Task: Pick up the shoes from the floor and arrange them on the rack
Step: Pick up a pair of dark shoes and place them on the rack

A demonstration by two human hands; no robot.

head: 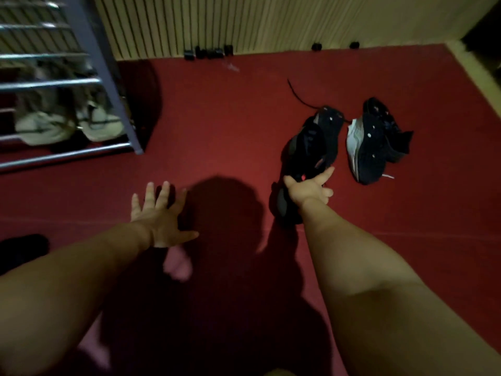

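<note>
Two black sneakers were noted on the red carpet to my right, side by side. The right sneaker lay tipped, white sole showing. My right hand was clamped round the left sneaker. My left hand hovered above the carpet, fingers spread, holding nothing. Pale sneakers sat low on the metal rack, far left.

The floor is a matt red covering, smooth and without sheen. The rack has glossy round metal bars that catch the light, set on a duller grey post. The nearer black shoe looks like matt dark cloth with small bright dots. The second shoe adds a pale, streaked part. The wall is ribbed, pale and matt.
</note>
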